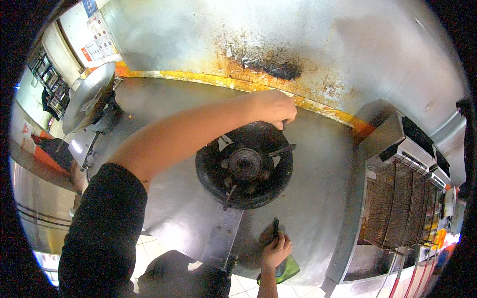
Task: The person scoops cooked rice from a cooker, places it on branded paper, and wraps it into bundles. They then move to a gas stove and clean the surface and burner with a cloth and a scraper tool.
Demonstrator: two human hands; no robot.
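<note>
A black cast-iron wok burner (244, 162), ring-shaped with three prongs, sits in the steel counter (316, 160) before me. My left hand (277, 110) reaches across it from the left, fingers curled just over its far rim. A small dark thing (284, 123) shows at those fingertips; whether I grip it or the rim I cannot tell. Below the burner, nearer the front edge, my right hand (277, 250) appears closed around a green-and-black object (288, 271). Its thin black end points away from me past my fingers, and its green part spreads under my wrist. The hand partly hides it.
A large steel wok (89, 98) leans on another burner (107, 117) at the left. Deep-fryer wire baskets (391, 205) with red-covered handles fill the right side. Behind the counter rises a scorched steel backsplash (275, 48). White floor tiles (242, 285) show below the front edge.
</note>
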